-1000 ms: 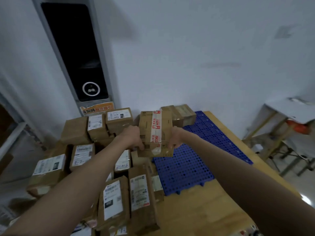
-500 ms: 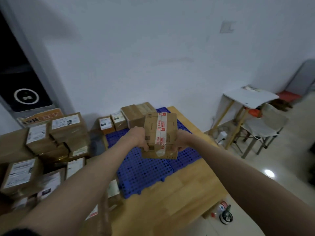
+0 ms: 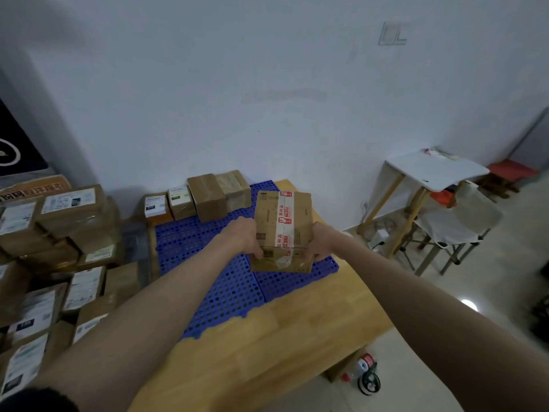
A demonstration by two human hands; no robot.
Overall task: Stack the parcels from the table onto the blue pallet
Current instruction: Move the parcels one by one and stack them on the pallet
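I have a cardboard parcel point(image 3: 282, 230) with a strip of red-printed tape along its top held between both hands, up over the right part of the blue pallet point(image 3: 214, 278). My left hand point(image 3: 243, 237) clamps the parcel's left side, fingers curled round its near lower edge; my right hand point(image 3: 322, 240) grips the right side the same way. Whether the parcel's underside touches the pallet I cannot tell, as its near face hides the gap.

The pallet lies on the wooden desk point(image 3: 267, 337), its far edge near the white wall. Along that far edge stands a row of four parcels: two small ones with white labels point(image 3: 156, 207) point(image 3: 180, 201), then a plain brown box point(image 3: 208, 196) and a paler one point(image 3: 236, 188) touching it.

To the left, many labelled parcels point(image 3: 71, 215) sit heaped together. On the right stand a small white side table point(image 3: 433, 171) and a folding chair point(image 3: 457, 224). A plastic bottle point(image 3: 359, 367) lies on the floor by the desk's corner.
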